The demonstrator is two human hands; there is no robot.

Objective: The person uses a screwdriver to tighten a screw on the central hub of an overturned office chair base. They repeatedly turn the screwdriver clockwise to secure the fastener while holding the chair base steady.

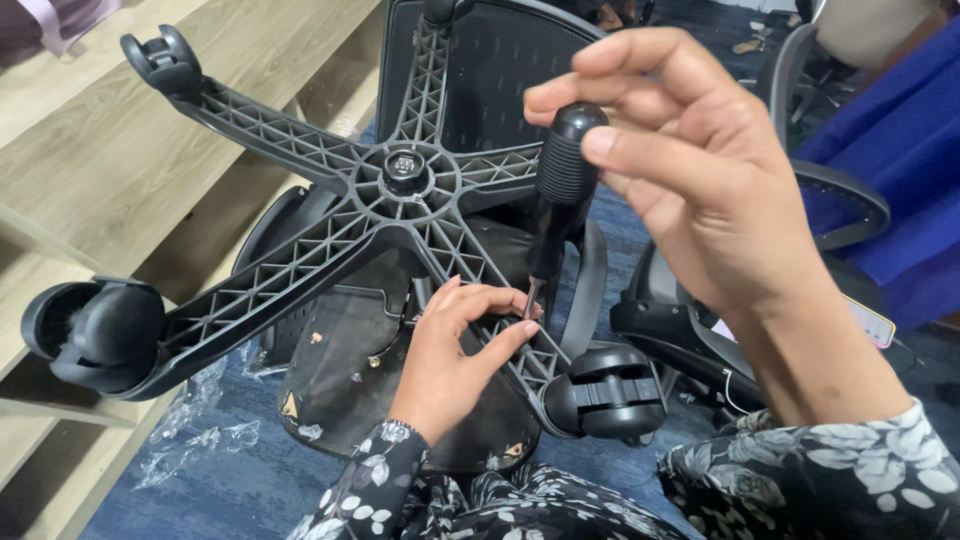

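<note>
The right hand is closed around the fat black handle of a screwdriver. The thumb and fingers wrap the top of the handle, and the tool points almost straight down. The left hand is lower down and pinches the thin shaft near its tip with finger and thumb. The tip itself is hidden behind those fingers, so I cannot tell if it sits in a screw.

The hands work on a chair turned upside down. Its black star-shaped base spreads out above and to the left of the left hand. One wheel sits just to the right of the left hand. Another wheel is far off to the left, and a third is up high on the left. The seat underside lies under the left hand.

To do this turn well, I think the tool should stay straight up and down. The left fingers should only guide the tip, not squeeze hard. The right hand should push down a bit while it turns, so the tip does not slip out. Slow turns are safer, because the base leg is very close to the tool.
</note>
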